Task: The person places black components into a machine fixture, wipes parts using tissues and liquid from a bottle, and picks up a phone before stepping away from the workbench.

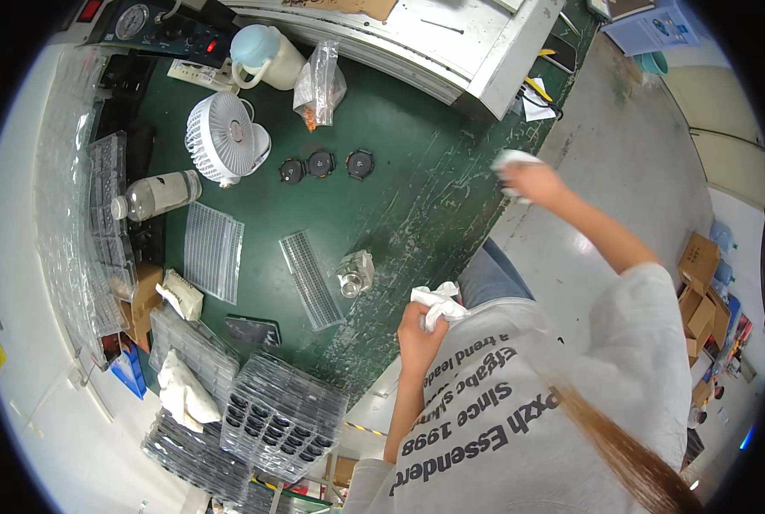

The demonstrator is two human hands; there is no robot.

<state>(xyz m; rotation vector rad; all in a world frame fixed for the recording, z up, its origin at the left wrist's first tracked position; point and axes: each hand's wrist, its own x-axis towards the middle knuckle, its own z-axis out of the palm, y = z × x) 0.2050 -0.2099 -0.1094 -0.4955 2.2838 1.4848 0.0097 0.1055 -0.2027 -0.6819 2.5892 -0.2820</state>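
Note left hand (418,337) just in front of the grey shirt (618,351), near the edge of the green worktop (417,201), with grip clenched around a crumpled white cloth (438,300). Cannot tell whether wrapped around a part: covered by folds and fingers. Note right hand (534,182) extended to the worktop edge beside the floor (601,146), with grip closed on a white item (511,163), likely cloth; too blurred to confirm.

Locate three round black watch heads (320,163), judging by outline, on the worktop, well apart from both hands. Locate white desk fan (228,137) beside them, gridded strip (310,278) and small metal-and-clear fixture (355,274) closer to the left hand, dark phone (252,330) near stacked clear trays (297,381) loaded with black round parts.

Guard against the following faults:
- Dropping: possible on loosening the right grip past the worktop edge, with only floor below.
- Snagging: possible on sweeping the loose cloth corner low across the fixture.
- Scratching: possible on rubbing a watch head with cloth soiled by grit from the scuffed worktop.
- Losing a small part: possible on unfolding the cloth carelessly, if holding anything inside
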